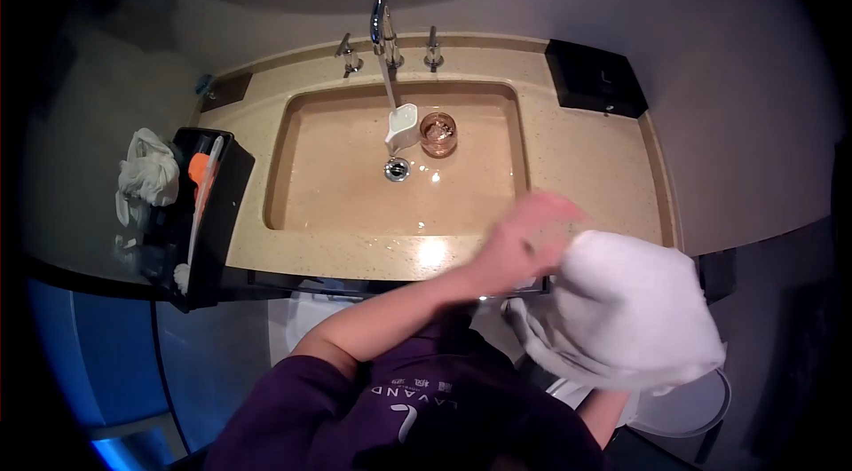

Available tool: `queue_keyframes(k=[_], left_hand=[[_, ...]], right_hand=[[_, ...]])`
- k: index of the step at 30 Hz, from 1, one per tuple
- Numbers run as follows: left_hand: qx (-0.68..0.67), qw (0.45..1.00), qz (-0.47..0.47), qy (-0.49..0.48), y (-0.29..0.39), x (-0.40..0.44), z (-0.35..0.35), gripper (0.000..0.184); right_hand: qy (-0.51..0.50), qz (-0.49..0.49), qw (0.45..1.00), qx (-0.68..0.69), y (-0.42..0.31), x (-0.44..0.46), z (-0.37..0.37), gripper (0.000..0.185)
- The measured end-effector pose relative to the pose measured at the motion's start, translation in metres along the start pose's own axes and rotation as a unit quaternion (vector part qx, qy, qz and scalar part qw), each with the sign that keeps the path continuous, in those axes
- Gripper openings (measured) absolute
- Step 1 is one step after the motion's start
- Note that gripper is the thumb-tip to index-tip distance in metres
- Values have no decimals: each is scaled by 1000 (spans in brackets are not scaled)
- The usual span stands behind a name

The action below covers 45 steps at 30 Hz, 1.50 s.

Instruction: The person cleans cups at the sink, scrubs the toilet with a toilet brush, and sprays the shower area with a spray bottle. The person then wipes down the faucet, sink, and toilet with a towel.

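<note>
My left hand (535, 229) reaches across my body to the right, over the counter's front edge. It is smeared by motion beside the upper corner of a bulky white towel (635, 307), and I cannot tell whether its fingers grip the cloth. The towel hangs bunched over the end of my right forearm (609, 416), carried by that arm; it hides my right hand and its fingers. In the sink (302, 178), a white cup (402, 125) lies tilted under the running faucet (383, 27). A pinkish clear glass (438, 134) stands next to it.
Near the cup is the metal drain (397, 170). Two faucet handles flank the spout. A black box (596, 79) sits at the counter's back right. On the left, a black caddy (222, 205) holds an orange item (201, 171) and a tied white bag (149, 167).
</note>
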<state>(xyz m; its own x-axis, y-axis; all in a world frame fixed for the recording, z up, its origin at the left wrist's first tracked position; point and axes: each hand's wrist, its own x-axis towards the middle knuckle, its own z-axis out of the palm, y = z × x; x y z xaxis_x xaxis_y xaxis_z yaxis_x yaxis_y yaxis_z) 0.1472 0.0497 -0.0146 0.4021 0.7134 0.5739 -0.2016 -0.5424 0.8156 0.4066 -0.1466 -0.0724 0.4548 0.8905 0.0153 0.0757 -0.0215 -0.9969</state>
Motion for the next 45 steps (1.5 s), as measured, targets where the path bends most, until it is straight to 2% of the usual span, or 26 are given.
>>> queue_keyframes(k=[1,2,3,5,8,11,14,17,20,21,22,23,25,31,32,35,36,39,40,41,43,45], left_hand=[[-82,973,-208,66,-19,-4,-20,24],[-60,945,-295,125,-35,-6,-42,23],[-3,937,-309,165,-73,-21,-63,24],[119,914,-355,160,-149,-50,-104,31],[327,907,-242,112,-212,-65,-134,41],[344,882,-296,125,-221,-39,-141,51],[406,862,-274,131,-264,-33,-146,50],[355,870,-327,103,-290,-30,-153,47],[314,903,-268,117,-280,-29,-160,33],[178,900,-384,104,-278,-31,-162,33],[37,866,-489,91,-275,-39,-166,33],[-106,806,-578,75,-270,-48,-168,33],[-383,768,-503,103,-247,-88,-161,41],[-688,586,-427,11,-159,-105,-142,49],[-678,578,-451,36,-139,-95,-139,48],[-645,632,-430,-4,-107,-82,-131,49],[-651,639,-404,-66,-96,-72,-129,50],[-534,679,-481,-147,-57,-45,-124,55],[-437,702,-537,-166,-43,-43,-123,59],[-491,680,-513,-184,-51,-55,-115,59],[-525,675,-487,-177,-43,-56,-113,62],[-463,684,-523,-212,-41,-54,-116,57]], right_hand=[[-5,8,1000,-1,-5,4,7,52],[-6,14,1000,-2,-5,7,16,52],[-10,21,1000,0,-5,9,25,52],[-13,38,999,-1,-7,10,40,52],[-13,75,997,12,-7,9,65,52],[-43,95,994,24,-7,28,101,53],[-79,101,991,35,-7,69,146,53],[-75,91,993,15,-22,86,154,53],[-29,69,997,-14,-39,85,123,53],[-17,63,998,-17,-43,86,118,53],[-13,57,998,-19,-47,91,113,53],[-12,55,998,-16,-46,93,112,54],[-24,59,998,-8,-42,98,119,54],[-118,64,990,40,-31,130,176,54],[-137,61,987,52,-31,142,190,54],[-182,68,977,85,-28,156,217,55],[-197,78,972,99,-24,150,222,55],[-236,113,956,133,-10,118,222,55],[-249,123,950,142,-6,107,220,55],[-263,130,944,150,-2,94,219,55],[-283,141,937,151,1,84,216,55],[-291,141,935,144,1,80,214,56]])
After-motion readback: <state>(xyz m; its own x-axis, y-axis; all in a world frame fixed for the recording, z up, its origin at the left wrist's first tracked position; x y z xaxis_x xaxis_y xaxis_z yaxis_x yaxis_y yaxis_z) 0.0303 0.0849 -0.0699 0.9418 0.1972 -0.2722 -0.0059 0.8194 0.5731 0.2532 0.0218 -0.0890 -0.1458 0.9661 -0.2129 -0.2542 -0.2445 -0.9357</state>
